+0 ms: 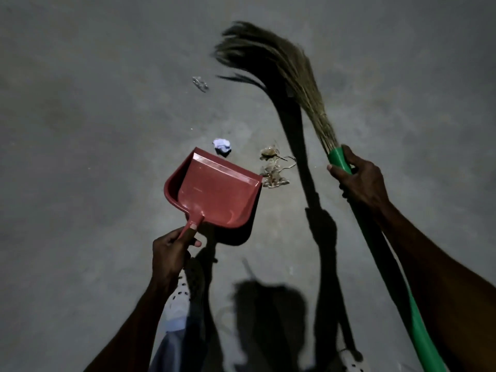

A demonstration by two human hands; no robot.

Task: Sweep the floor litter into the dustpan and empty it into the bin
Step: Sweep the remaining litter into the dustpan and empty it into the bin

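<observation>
We hold a red plastic dustpan (214,189) by its handle in our left hand (170,253), fingers curled round the grip, its open lip tilted toward the litter. Just beyond the lip lies a crumpled white paper ball (222,147); beside the pan's right corner sits a clump of brownish wrapper scraps (272,169). Farther off lies a clear plastic scrap (200,83). Our right hand (361,181) clasps the green handle of a grass broom (284,76), bristles blurred above the litter. All rests on a grey concrete floor (80,130).
</observation>
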